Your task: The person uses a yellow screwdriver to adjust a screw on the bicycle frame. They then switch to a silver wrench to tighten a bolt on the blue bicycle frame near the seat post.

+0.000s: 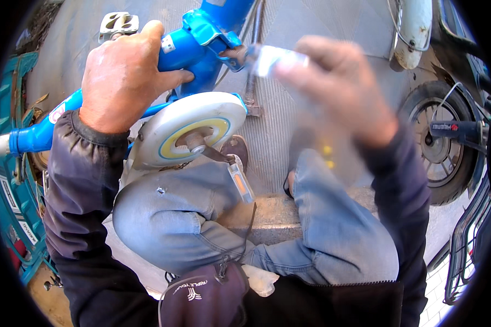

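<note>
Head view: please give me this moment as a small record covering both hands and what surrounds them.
Left hand: gripping a blue metal bicycle frame
Right hand: motion-blurred, holding a shiny silver object, kind unclear
Beside that object: blue bracket on the frame
Lower in picture: round white chain guard; grey pedal with orange reflector
Right side: black-tyred spoked wheel

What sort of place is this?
Probably a paved parking or bike-fixing spot, maybe outdoors: there's a blue bike frame, another vehicle's black-tyred wheel at the right, and grey, hard ground underneath.
</note>
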Motion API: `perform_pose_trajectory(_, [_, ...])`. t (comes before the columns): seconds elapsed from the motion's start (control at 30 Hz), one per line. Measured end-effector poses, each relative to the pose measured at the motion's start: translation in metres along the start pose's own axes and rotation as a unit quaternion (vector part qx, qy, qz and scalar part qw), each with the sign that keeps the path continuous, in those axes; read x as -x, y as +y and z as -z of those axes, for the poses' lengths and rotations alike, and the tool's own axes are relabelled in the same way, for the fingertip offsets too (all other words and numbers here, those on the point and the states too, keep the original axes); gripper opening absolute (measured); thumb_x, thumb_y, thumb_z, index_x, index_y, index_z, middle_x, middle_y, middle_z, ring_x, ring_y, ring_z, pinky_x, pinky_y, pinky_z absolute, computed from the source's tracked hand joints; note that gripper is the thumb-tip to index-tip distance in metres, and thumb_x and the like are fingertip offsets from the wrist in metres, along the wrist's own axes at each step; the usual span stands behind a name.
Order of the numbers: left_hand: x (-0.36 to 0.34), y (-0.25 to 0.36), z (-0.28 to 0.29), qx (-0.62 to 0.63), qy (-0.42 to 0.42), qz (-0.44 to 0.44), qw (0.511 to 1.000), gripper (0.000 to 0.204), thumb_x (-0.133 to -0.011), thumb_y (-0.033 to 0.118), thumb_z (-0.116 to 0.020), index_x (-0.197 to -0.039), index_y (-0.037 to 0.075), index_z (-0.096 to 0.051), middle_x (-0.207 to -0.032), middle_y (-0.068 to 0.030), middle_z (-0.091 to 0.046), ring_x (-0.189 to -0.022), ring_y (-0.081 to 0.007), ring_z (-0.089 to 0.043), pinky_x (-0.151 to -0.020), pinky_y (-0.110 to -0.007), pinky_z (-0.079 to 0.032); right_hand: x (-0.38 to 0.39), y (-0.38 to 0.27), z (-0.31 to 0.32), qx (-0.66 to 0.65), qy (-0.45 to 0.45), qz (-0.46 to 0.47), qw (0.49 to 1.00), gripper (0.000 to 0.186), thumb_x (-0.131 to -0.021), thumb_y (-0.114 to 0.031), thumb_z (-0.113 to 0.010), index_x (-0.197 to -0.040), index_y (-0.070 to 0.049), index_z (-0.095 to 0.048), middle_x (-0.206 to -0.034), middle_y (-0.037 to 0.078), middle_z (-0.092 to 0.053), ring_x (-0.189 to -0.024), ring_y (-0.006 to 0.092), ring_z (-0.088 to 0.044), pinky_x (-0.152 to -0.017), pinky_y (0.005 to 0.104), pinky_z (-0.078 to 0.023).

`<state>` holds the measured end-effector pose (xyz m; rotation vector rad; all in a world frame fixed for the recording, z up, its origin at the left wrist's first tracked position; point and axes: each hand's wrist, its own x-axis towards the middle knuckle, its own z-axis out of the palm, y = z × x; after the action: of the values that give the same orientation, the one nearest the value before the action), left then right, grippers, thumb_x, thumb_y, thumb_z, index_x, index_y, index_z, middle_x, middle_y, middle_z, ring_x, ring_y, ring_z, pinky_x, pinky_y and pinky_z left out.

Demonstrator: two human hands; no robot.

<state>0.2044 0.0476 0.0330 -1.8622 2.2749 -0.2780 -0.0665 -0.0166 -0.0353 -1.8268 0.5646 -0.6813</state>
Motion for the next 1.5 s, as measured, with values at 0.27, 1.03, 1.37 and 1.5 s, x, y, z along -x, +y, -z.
perform_pose_trajectory(0.27, [0.0,0.0,0.002,-0.002,-0.057,0.024,0.998,0.054,-0.074,0.041,-0.089,-0.106,0.007,-0.062,-0.077,-0.0177,-0.07,-0.071,-0.03,-0.074,-0.069,-0.036,-0.059,0.018,-0.047,-0.038,0.002,-0.031,-0.079,0.996,0.023,-0.1,-0.025,-0.063,-0.096,-0.002,-0.063,-0.064,0.008,-0.055,-0.055,0.0165,-0.054,-0.049,0.0308,-0.041])
perform_pose_trajectory(1.03, [-0.006,-0.001,0.003,0.002,-0.048,0.018,0.999,0.055,-0.073,0.043,-0.088,-0.103,0.007,-0.06,-0.077,-0.0192,-0.07,-0.069,-0.0329,-0.072,-0.064,-0.039,-0.057,0.022,0.024,0.001,-0.122,0.025,-0.096,0.988,0.038,-0.1,-0.035,-0.065,-0.084,-0.001,-0.071,-0.06,-0.004,-0.053,-0.051,0.0076,-0.045,-0.046,0.0264,-0.036])
perform_pose_trajectory(1.37, [-0.001,0.008,0.006,0.018,-0.018,0.03,0.999,0.051,-0.07,0.043,-0.087,-0.089,0.006,-0.058,-0.066,-0.016,-0.064,-0.065,-0.0358,-0.068,-0.059,-0.043,-0.053,0.025,-0.053,-0.061,0.016,0.087,-0.028,0.996,0.034,-0.097,-0.033,-0.069,-0.094,-0.001,-0.059,-0.055,0.01,-0.052,-0.045,0.0235,-0.056,-0.045,0.034,-0.041])
perform_pose_trajectory(1.5, [-0.006,0.009,0.007,0.019,-0.032,0.039,0.999,0.053,-0.069,0.045,-0.088,-0.09,0.006,-0.059,-0.068,-0.0163,-0.065,-0.066,-0.035,-0.068,-0.06,-0.042,-0.054,0.028,-0.047,-0.055,0.101,0.092,-0.016,0.99,0.036,-0.092,-0.033,-0.075,-0.087,-0.002,-0.059,-0.055,0.015,-0.048,-0.046,0.0289,-0.054,-0.045,0.0357,-0.041])
